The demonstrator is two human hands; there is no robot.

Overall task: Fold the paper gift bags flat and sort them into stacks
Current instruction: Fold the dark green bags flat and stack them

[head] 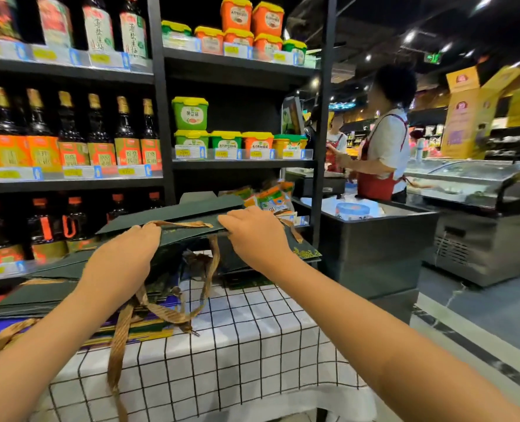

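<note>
We hold a dark green gift bag flat above the checked surface, our left hand and right hand each clenching its near edge in a firm grip. Below the grip lies a stack of folded bags (gold ribbon handles trailing loose). Beyond it stand shelves of bottles.

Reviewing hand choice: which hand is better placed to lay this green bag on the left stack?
Left, probably. The left hand grips the green bag directly above the flattened stack; the right hand holds its far side.
</note>
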